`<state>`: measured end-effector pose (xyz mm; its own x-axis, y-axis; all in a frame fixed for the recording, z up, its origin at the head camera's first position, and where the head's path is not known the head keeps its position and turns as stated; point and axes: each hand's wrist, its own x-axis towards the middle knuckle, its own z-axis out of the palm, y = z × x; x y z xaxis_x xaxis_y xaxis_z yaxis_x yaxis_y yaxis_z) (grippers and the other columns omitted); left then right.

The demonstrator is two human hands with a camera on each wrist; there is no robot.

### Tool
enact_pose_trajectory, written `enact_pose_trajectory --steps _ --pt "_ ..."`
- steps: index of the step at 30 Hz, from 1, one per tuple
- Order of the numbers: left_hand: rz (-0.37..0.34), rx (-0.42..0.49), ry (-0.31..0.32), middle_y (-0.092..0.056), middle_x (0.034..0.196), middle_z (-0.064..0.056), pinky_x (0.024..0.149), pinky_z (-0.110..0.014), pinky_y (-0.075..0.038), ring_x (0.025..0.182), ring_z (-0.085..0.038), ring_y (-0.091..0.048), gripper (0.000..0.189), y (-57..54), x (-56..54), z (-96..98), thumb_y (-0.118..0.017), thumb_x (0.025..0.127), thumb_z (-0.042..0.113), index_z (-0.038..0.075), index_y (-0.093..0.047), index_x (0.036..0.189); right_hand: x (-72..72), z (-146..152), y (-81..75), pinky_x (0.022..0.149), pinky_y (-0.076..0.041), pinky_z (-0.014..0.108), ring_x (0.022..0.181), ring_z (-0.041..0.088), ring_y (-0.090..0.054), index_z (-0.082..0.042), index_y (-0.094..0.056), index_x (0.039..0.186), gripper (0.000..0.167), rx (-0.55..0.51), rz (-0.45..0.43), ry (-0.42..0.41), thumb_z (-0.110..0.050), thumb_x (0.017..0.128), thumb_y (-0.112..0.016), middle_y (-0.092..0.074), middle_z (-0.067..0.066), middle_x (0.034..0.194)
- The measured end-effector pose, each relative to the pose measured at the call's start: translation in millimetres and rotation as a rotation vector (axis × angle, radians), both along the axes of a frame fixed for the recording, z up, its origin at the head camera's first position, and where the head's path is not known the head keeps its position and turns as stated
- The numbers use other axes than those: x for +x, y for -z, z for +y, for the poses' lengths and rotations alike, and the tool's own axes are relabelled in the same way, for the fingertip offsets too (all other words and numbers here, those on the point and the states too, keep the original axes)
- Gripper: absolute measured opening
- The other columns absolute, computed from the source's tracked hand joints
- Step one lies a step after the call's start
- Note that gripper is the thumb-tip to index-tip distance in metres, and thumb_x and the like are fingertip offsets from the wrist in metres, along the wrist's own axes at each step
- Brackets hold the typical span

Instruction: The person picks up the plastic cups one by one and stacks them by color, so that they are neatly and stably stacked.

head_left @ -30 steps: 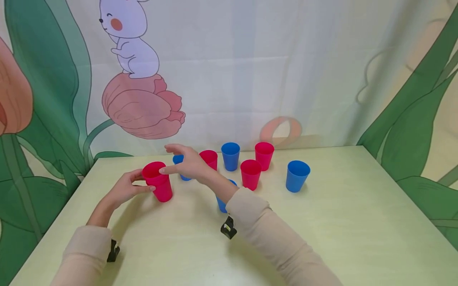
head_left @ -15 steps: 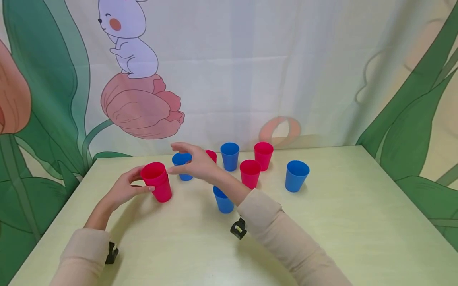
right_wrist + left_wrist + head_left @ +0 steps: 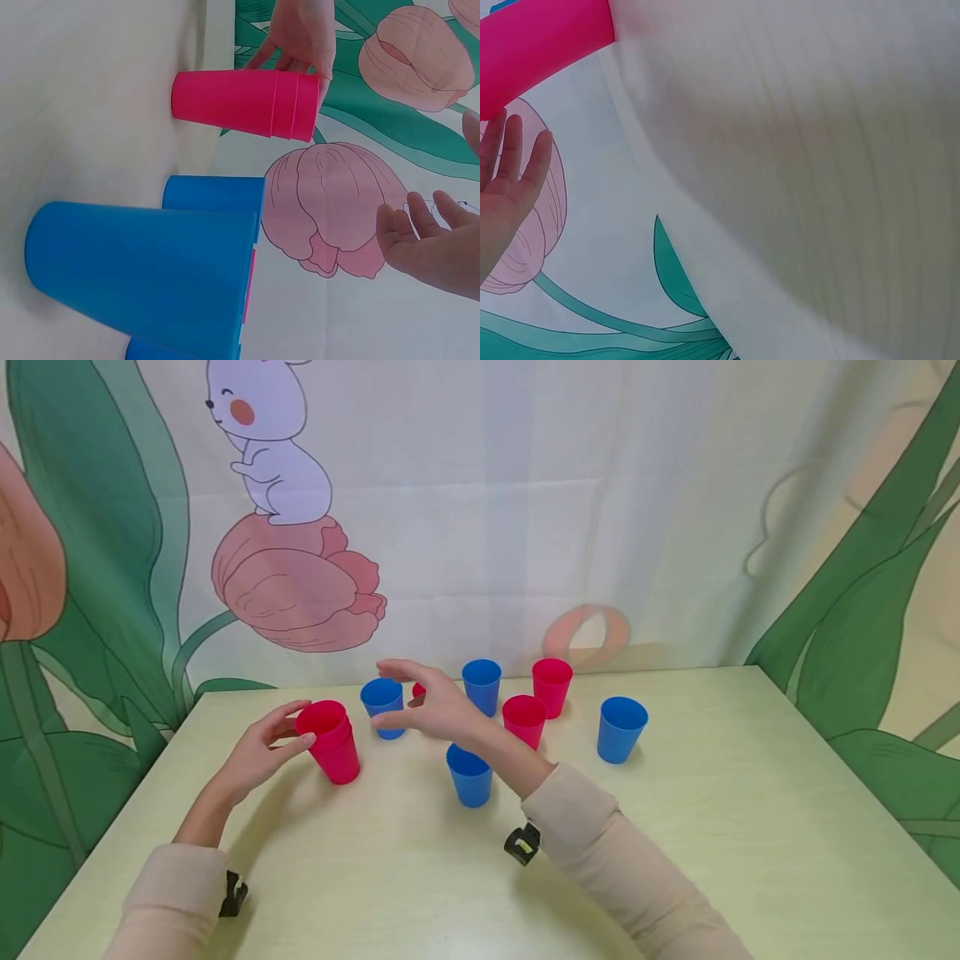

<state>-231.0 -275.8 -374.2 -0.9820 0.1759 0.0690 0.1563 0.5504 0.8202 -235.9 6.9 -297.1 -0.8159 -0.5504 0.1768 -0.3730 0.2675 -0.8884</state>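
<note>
A stack of nested red cups stands upright at the left of the table. My left hand is at its rim, thumb drawn off the side, with fingers nearly straight behind it. In the left wrist view, fingertips show right at the pink-red cup wall. My right hand hangs in the air, empty, thumb and fingers spread apart. It passes in front of a red cup, mostly hidden, and beside a blue cup. The right wrist view shows the stacked rims side-on.
Another blue cup stands below my right forearm. Further single cups stand upright: a blue one and a red one at the back, a red one before them, a blue one to the right. A printed curtain hangs behind the table.
My right hand has moved right, away from the red stack, uncovering the blue cups beside and below it. My left thumb has come up off the stack's side; the stack stays in place.
</note>
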Motion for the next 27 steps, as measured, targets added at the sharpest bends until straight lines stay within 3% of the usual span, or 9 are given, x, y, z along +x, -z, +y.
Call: enact_pose_trajectory --steps 7,17,27 --pt "0.011 0.014 -0.02 -0.038 0.134 -0.023 0.088 -0.051 -0.043 0.119 -0.041 -0.037 0.066 0.1 0.1 1.7 -0.058 0.089 0.028 0.009 -0.024 0.144 3.9 20 -0.8 0.092 -0.041 0.04 0.123 0.015 -0.038 -0.017 -0.039 0.138 0.069 0.036 0.046 0.001 -0.023 0.078 -0.072 -0.045 -0.001 0.135" --pt "0.013 0.022 -0.027 -0.04 0.133 -0.023 0.088 -0.049 -0.043 0.118 -0.04 -0.039 0.065 2.6 0.0 0.9 -0.057 0.09 0.026 0.007 -0.026 0.143 8.9 47 2.4 0.086 -0.046 0.033 0.116 0.015 -0.043 -0.016 -0.042 0.136 0.068 0.011 0.072 0.037 -0.021 0.076 -0.073 -0.047 0.0 0.13" --pt "0.015 0.016 -0.023 -0.039 0.133 -0.023 0.088 -0.052 -0.042 0.119 -0.04 -0.038 0.065 0.9 0.5 2.1 -0.058 0.09 0.026 0.007 -0.026 0.143 6.7 75 9.8 0.088 -0.045 0.04 0.115 0.017 -0.045 -0.015 -0.043 0.135 0.064 0.015 0.091 0.065 -0.023 0.078 -0.071 -0.048 0.003 0.13"
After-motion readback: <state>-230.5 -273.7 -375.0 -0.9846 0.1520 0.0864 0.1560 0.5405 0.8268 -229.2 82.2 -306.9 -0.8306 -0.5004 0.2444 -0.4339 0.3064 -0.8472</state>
